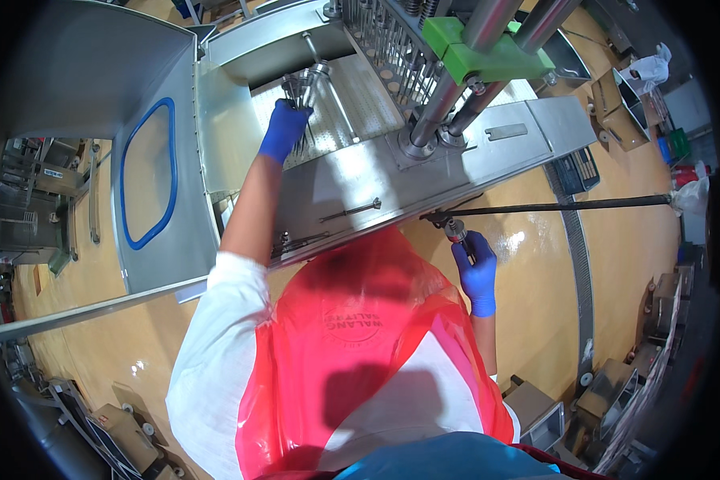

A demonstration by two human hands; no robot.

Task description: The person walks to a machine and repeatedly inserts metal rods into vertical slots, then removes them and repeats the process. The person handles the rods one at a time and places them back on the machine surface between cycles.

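My left hand (286, 130), in a blue glove, reaches into the open bay of a steel machine. Its fingers are closed on a bundle of thin metal needles (299, 86), whose lower tips point down past the glove. A steel rod with a round collar (320, 69) lies beside them over the perforated plate (358, 90). At the machine's front edge, my blue-gloved right hand (477, 276) is wrapped around a metal-and-black hose nozzle (456, 232). The black hose (552, 207) runs off to the right. Palm and fingers hide part of the nozzle.
Slender metal tools (352, 210) lie on the steel ledge (336, 188). Thick steel columns with a green block (488, 48) rise at the right. An open steel door with a blue gasket (173, 160) stands left. Behind is a row of needles (388, 48).
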